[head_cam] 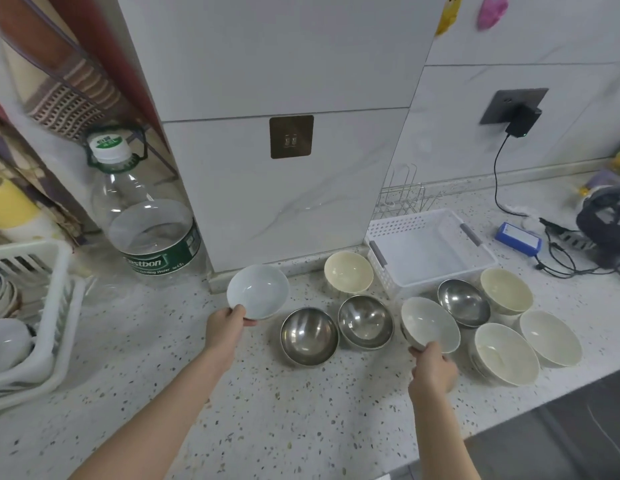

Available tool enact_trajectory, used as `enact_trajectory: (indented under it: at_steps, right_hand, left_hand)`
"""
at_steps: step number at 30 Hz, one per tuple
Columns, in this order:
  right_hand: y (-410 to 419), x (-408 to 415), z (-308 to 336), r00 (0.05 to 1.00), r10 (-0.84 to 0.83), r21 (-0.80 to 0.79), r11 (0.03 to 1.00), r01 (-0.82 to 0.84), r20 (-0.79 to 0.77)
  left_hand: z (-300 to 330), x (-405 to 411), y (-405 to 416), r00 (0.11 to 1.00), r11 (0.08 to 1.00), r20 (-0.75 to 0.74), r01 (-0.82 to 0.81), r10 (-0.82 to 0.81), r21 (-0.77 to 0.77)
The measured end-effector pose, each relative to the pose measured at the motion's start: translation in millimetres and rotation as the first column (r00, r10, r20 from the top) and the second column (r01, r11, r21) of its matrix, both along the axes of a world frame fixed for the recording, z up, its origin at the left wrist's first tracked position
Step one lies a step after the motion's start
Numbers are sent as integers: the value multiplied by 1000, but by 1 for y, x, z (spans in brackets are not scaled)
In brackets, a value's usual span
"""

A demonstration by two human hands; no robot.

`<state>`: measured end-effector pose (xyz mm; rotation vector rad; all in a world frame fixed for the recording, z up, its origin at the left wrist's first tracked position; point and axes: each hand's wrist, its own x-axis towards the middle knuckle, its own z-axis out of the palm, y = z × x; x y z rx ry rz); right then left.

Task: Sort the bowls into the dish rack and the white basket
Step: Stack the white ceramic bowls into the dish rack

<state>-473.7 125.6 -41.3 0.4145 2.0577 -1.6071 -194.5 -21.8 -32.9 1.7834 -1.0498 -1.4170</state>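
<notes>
Lower centre of the frame: two metal bowls (309, 336) (365, 321) side by side on the counter (163, 375). Left of them, a bowl (257, 291) held by the left hand (225, 329). Right of them, a tilted bowl (430, 323) held by the right hand (433, 370). Further right, a third metal bowl (463, 302) among three more bowls (506, 289) (506, 353) (550, 337). Behind, the white basket (430, 251), another bowl (348, 271) just left of it. Far left edge: dish rack (42, 306) with crockery inside. Upper left: water bottle (146, 209) against the wall.
</notes>
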Motion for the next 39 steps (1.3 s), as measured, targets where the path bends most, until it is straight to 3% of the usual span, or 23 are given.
enact_trajectory:
  at_steps: [6, 17, 21, 26, 32, 39]
  right_hand:
    - [2, 36, 30, 986, 22, -105, 994, -40, -167]
    - [-29, 201, 63, 921, 344, -213, 900, -379, -184]
    - [-41, 269, 71, 780, 598, -196, 755, -625, -184]
    - [-68, 354, 95, 562, 794, -165, 537, -827, -231]
    - [-107, 442, 107, 329, 892, -69, 324, -944, -311]
    - [-139, 510, 99, 135, 915, 164, 210, -964, -380]
  left_hand:
    - [31, 32, 8, 997, 996, -79, -31, 24, -83]
    - [98, 182, 43, 974, 974, -201, -144, 109, -173]
    - [107, 252, 53, 950, 945, -228, -261, 216, -194]
    - [115, 334, 55, 903, 898, -253, -397, 346, -188]
    - [112, 413, 55, 852, 854, -282, -495, 441, -161]
    - [103, 470, 59, 844, 861, -301, -494, 443, -118]
